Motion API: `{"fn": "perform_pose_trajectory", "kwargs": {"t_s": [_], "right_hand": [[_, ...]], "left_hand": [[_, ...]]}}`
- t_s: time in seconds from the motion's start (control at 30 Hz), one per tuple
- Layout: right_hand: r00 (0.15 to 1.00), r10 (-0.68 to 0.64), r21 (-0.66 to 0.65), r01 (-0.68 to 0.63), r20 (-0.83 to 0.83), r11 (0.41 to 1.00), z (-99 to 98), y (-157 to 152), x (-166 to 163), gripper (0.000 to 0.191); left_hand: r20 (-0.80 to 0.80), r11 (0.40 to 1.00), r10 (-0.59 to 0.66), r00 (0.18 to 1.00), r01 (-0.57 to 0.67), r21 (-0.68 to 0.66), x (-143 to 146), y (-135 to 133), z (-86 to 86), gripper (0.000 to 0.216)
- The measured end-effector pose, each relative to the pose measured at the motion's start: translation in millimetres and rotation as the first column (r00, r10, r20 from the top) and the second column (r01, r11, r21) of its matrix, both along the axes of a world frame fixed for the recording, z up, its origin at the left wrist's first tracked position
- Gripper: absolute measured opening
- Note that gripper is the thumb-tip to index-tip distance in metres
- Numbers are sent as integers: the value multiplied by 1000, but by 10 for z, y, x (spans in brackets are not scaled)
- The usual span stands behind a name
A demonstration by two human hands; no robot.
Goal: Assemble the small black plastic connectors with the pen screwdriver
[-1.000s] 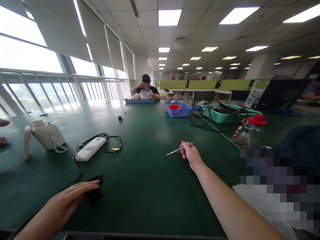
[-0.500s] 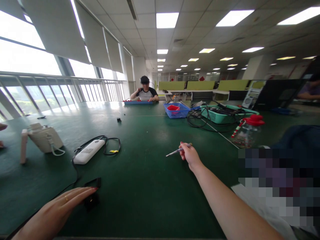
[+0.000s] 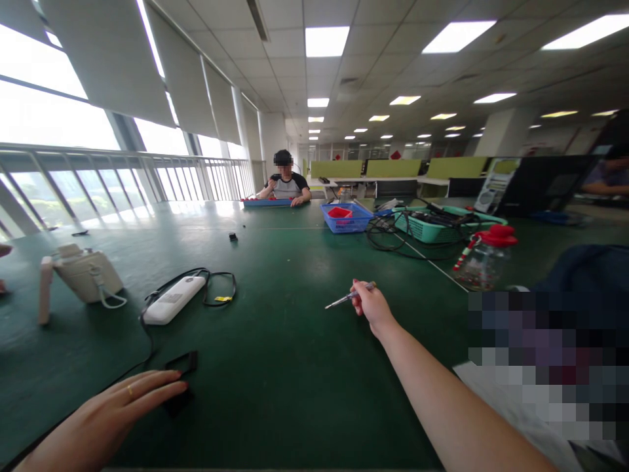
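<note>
In the head view, my right hand (image 3: 373, 306) is closed around a slim screwdriver (image 3: 339, 301), its metal shaft pointing left just above the green table (image 3: 275, 367). At the lower left lies my left hand (image 3: 128, 406), fingers stretched out and close together. Its fingertips touch or hover over a small black part (image 3: 177, 401), mostly covered by the hand; I cannot tell which. Just beyond those fingers sits a black open frame (image 3: 189, 360).
A white power bank-like device (image 3: 177, 299) with a black cord and a beige bottle-like object (image 3: 88, 272) stand left. Farther back are a blue basket (image 3: 346, 219), a green basket (image 3: 422, 229) with cables, and a red-lidded jar (image 3: 484, 262). Another person (image 3: 282, 183) sits opposite.
My left hand's fingers have lowered and spread slightly over the black part. My right hand and the screwdriver have barely moved. The person opposite has shifted a little.
</note>
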State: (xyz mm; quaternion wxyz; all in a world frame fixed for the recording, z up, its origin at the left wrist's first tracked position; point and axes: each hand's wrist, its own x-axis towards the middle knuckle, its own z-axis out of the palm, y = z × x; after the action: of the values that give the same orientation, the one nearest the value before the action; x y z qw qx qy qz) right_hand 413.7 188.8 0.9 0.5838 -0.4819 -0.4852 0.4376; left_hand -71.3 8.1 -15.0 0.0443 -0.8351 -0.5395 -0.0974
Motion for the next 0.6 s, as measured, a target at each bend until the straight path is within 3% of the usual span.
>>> {"fn": "perform_pose_trajectory", "kwargs": {"t_s": [0.13, 0.27, 0.4, 0.6], "right_hand": [[1000, 0, 0, 0, 3, 1000, 6, 0, -1, 33], [1000, 4, -6, -4, 15, 1000, 34, -24, -5, 33], [1000, 17, -16, -16, 24, 1000, 52, -42, -9, 32], [1000, 8, -20, -7, 21, 1000, 53, -53, -4, 32]], "left_hand": [[-35, 998, 4, 999, -6, -69, -13, 10, -4, 67], [-45, 999, 36, 998, -37, -23, -52, 7, -108, 66], [19, 993, 115, 993, -115, 23, 51, 16, -93, 44], [205, 976, 143, 968, -172, 130, 158, 130, 2, 43]]}}
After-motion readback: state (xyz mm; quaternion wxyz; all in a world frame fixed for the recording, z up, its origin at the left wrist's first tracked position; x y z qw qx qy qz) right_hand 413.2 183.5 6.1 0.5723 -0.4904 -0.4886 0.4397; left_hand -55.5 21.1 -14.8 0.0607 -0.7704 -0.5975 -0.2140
